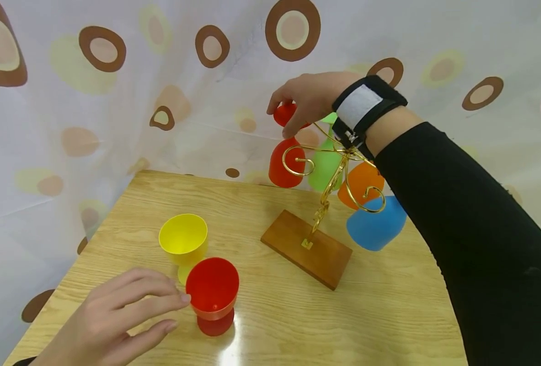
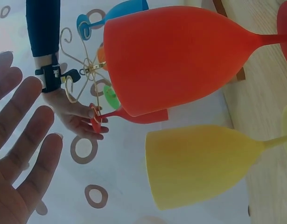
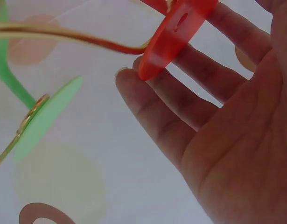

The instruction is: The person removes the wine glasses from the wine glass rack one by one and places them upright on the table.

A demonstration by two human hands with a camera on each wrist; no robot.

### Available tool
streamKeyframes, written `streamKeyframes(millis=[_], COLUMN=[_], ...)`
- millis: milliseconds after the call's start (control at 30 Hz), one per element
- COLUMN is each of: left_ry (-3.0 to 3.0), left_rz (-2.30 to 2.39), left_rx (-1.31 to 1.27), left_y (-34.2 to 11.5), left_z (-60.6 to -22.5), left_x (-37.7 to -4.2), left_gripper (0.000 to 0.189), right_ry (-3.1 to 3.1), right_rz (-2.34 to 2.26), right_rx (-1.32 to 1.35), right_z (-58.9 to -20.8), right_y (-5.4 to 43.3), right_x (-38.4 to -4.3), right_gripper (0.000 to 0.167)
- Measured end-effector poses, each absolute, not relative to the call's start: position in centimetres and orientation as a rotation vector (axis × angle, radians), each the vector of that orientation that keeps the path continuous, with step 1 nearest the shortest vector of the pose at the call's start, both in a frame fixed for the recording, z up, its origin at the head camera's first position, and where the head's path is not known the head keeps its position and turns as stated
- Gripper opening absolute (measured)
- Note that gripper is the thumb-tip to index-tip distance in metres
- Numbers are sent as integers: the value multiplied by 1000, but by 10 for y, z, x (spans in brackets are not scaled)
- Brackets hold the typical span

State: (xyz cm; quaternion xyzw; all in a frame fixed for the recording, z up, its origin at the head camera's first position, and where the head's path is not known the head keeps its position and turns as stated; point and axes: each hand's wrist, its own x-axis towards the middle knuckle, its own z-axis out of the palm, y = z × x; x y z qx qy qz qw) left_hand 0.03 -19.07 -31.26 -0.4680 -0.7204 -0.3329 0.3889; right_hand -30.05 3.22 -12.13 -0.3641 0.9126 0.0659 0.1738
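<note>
Head view: four goblets [image 1: 376, 224] hang, right hand [image 1: 310, 96] gripping the red one's foot [image 1: 283, 114]; a yellow goblet [image 1: 183, 241] and second red goblet [image 1: 213, 287] stand unhung toward the worktop's [image 1: 270, 325] left edge, left hand [image 1: 119, 315] empty.

**Bright Table, Dimmer Wrists**

Even, bright light fills the head view; white glare streaks the table [image 1: 270, 315], well in from its left edge, beside the standing red goblet [image 1: 213, 297]. Both wrist views look dimmer and softer.
</note>
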Motion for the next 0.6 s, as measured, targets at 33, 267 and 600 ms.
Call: streamKeyframes(millis=[33, 267, 600], left_ry=[-1829, -1880, -1840], left_rz=[-846, -851, -858], left_rx=[-1194, -1172, -1198], left_y=[-191, -194, -191], left_z=[-313, -314, -316], left_x=[0, 3, 0], left_gripper=[19, 22, 21], right_ry=[2595, 2600, 2644], right_rz=[187, 177, 251], right_rx=[-1033, -1048, -1273], right_z=[-121, -120, -127], right_y=[34, 47, 58], right_x=[-301, -297, -271], right_gripper=[60, 59, 52])
